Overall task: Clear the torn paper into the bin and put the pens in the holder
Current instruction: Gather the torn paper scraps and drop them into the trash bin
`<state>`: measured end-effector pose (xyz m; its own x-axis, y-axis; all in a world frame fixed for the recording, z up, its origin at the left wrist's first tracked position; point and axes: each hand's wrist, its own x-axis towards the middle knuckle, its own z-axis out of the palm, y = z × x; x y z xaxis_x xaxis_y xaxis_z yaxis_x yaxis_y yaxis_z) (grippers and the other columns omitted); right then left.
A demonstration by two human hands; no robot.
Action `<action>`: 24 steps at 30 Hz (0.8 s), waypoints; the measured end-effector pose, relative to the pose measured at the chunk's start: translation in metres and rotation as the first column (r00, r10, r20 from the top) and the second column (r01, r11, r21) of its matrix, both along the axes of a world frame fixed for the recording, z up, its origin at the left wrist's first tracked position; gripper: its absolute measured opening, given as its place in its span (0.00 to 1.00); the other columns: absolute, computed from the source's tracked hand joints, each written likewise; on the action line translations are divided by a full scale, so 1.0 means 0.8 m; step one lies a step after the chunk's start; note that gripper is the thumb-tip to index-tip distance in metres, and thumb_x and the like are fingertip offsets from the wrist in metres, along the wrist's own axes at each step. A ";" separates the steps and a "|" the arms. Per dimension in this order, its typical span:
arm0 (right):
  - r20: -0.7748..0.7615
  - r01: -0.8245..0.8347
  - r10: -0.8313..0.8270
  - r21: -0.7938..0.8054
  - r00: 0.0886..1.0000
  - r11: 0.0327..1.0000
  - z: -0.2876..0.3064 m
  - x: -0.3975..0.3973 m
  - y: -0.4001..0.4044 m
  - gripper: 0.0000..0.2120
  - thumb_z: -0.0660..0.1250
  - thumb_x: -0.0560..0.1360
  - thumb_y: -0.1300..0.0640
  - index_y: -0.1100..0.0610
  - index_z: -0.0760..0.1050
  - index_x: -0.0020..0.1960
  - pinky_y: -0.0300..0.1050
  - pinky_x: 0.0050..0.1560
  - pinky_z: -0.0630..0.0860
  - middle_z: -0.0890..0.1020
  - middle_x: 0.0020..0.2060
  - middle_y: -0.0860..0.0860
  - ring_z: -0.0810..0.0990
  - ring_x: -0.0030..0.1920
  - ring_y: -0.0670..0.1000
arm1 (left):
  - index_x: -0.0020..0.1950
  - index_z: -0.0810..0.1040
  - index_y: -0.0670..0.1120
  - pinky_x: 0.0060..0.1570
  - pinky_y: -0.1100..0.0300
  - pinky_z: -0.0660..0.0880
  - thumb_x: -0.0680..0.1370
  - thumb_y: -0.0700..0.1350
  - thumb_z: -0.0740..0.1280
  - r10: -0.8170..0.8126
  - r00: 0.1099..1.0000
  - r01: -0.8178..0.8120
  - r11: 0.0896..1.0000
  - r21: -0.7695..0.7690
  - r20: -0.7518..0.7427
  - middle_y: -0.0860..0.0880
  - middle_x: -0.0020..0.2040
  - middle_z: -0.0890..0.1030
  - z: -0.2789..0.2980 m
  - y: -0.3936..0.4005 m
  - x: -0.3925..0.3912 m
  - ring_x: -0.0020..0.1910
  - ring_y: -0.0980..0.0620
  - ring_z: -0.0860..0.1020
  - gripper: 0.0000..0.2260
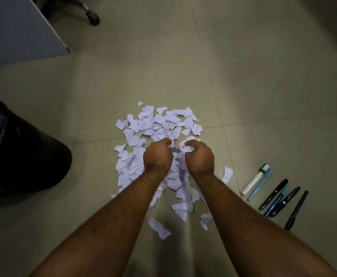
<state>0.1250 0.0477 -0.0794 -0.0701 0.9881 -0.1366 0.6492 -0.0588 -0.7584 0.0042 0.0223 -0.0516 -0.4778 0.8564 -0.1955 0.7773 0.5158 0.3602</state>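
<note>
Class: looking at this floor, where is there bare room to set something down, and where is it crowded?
Free: bare tiles between the bin and the torn paper, and the wide stretch beyond the paper toward the chair wheel. Crowded: the paper pile under both hands, left hand, right hand, and the row of pens on the right.

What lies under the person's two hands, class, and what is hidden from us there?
Torn paper lies heaped on the tiled floor beneath the left hand and right hand, each closed on scraps. The scraps and floor directly beneath both hands are covered.

Bare forearms [111, 216], no sleeves, no gloves
</note>
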 end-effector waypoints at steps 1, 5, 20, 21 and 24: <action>0.010 0.000 0.000 0.002 1.000 1.000 0.006 -0.004 0.002 0.11 0.67 0.75 0.60 0.57 0.82 0.56 0.42 0.54 0.74 0.84 0.54 0.55 0.81 0.52 0.55 | 0.64 0.78 0.52 0.53 0.55 0.77 0.80 0.42 0.63 0.014 1.000 -0.014 1.000 0.002 -0.006 0.46 0.60 0.82 0.007 0.000 -0.005 0.57 0.44 0.80 0.14; -0.058 0.014 -0.015 -0.011 0.998 1.000 0.040 -0.029 0.010 0.10 0.67 0.74 0.62 0.56 0.83 0.53 0.38 0.51 0.72 0.85 0.51 0.53 0.82 0.52 0.54 | 0.58 0.82 0.51 0.51 0.56 0.77 0.77 0.45 0.67 0.067 0.997 -0.068 0.997 0.023 0.037 0.47 0.58 0.83 0.043 0.003 -0.030 0.55 0.44 0.80 0.11; -0.425 -0.231 0.221 0.027 0.878 0.972 0.242 -0.276 -0.026 0.04 0.72 0.72 0.55 0.54 0.85 0.45 0.37 0.40 0.72 0.86 0.42 0.48 0.81 0.40 0.46 | 0.48 0.85 0.48 0.49 0.58 0.79 0.72 0.43 0.69 0.385 0.921 -0.385 0.885 0.263 0.051 0.48 0.53 0.85 0.265 -0.072 -0.246 0.51 0.43 0.82 0.07; -0.440 -0.251 0.243 0.041 0.864 0.967 0.254 -0.298 -0.034 0.04 0.72 0.72 0.57 0.54 0.85 0.45 0.37 0.40 0.72 0.86 0.42 0.48 0.81 0.40 0.47 | 0.48 0.85 0.49 0.50 0.58 0.79 0.73 0.43 0.69 0.413 0.910 -0.405 0.870 0.281 0.035 0.47 0.52 0.85 0.278 -0.081 -0.263 0.51 0.42 0.82 0.07; -0.443 -0.339 0.348 0.102 0.826 0.935 0.289 -0.375 -0.066 0.06 0.71 0.71 0.59 0.54 0.85 0.46 0.36 0.42 0.72 0.86 0.43 0.49 0.83 0.43 0.49 | 0.52 0.84 0.49 0.50 0.58 0.77 0.74 0.43 0.69 0.533 0.846 -0.507 0.804 0.310 0.002 0.45 0.54 0.84 0.308 -0.116 -0.329 0.53 0.42 0.81 0.09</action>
